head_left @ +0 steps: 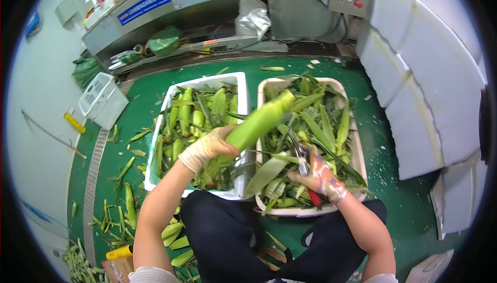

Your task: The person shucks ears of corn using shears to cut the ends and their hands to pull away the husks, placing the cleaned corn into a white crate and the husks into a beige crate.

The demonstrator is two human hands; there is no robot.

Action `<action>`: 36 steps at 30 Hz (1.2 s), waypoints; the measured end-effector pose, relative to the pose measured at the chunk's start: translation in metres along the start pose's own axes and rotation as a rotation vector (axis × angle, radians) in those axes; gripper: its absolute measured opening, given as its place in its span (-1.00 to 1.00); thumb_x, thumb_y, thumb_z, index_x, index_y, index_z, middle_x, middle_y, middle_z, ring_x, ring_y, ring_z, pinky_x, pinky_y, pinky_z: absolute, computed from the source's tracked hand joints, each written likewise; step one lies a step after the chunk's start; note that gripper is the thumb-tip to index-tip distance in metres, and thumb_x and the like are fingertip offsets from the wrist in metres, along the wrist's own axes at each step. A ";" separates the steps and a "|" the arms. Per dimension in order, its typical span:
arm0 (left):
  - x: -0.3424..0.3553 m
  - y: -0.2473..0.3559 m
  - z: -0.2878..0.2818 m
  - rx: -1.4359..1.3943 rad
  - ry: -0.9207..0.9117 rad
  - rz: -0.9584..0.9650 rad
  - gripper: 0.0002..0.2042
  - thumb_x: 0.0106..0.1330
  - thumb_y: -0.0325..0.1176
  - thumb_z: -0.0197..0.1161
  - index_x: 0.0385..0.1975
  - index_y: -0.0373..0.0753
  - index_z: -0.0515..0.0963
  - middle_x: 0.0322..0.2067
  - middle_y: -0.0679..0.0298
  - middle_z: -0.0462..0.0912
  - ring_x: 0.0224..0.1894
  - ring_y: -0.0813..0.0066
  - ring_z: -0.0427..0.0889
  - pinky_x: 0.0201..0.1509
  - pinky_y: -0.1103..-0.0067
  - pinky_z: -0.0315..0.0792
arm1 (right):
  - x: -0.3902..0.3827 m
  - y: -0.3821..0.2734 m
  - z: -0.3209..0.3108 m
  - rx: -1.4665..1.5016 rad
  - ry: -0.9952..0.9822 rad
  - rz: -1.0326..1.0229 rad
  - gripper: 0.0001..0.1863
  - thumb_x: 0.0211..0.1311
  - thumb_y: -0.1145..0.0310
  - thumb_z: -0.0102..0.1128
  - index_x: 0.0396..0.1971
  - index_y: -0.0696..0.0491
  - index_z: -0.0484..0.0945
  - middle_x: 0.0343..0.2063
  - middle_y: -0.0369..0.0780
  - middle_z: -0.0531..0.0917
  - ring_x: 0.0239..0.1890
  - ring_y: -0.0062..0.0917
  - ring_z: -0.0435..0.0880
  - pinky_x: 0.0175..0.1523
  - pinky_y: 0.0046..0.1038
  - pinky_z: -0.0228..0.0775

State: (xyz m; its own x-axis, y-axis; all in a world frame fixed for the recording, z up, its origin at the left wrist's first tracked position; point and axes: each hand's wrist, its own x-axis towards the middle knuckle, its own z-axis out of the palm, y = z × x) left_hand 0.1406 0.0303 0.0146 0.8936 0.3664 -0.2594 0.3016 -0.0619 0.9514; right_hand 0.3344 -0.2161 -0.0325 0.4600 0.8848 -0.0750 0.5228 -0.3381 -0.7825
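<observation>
I grip a green ear of corn (259,122) in my left hand (215,146), its tip above the beige tub (295,212) of husks, while my right hand (323,177) closes around a red-handled metal tool (303,165) over that tub. Left of the tub, a white box (242,92) of ears stands on the scrap-littered green floor (380,148); beyond the tub runs steel equipment (295,16), and to its right stand white panels (419,76).
</observation>
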 end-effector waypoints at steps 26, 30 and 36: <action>0.036 -0.054 0.081 0.308 0.024 0.119 -0.29 -0.13 -0.56 0.27 0.16 -0.34 0.23 -0.17 0.20 0.48 -0.13 0.41 0.47 0.02 0.62 0.40 | 0.000 0.031 -0.039 -0.092 -0.138 -0.057 -0.07 -0.21 -0.04 0.47 -0.03 0.32 0.17 -0.13 0.11 0.41 -0.02 -0.12 0.43 0.11 -0.28 0.27; 0.028 -0.015 0.115 0.613 0.131 -0.037 -0.22 -0.14 -0.32 0.36 0.21 -0.26 0.24 0.00 0.05 0.55 0.03 0.26 0.54 0.16 0.51 0.36 | -0.005 0.046 -0.045 -0.222 -0.058 -0.058 -0.10 -0.20 -0.06 0.46 -0.02 0.29 0.25 -0.16 0.14 0.52 -0.09 -0.07 0.55 0.02 -0.26 0.39; 0.035 -0.022 0.095 0.619 0.091 -0.052 -0.29 -0.16 -0.38 0.34 0.14 -0.29 0.35 -0.14 0.08 0.61 -0.12 0.31 0.60 0.02 0.53 0.44 | -0.007 0.033 -0.037 -0.285 -0.103 -0.030 -0.47 -0.10 0.09 0.33 -0.41 0.28 0.35 -0.57 0.03 0.55 -0.47 -0.15 0.57 -0.34 -0.26 0.41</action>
State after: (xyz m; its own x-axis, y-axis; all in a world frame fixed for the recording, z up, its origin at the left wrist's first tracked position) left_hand 0.1972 -0.0438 -0.0318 0.8490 0.4590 -0.2617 0.5047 -0.5580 0.6587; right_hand 0.3746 -0.2453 -0.0352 0.3737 0.9187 -0.1279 0.7221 -0.3747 -0.5815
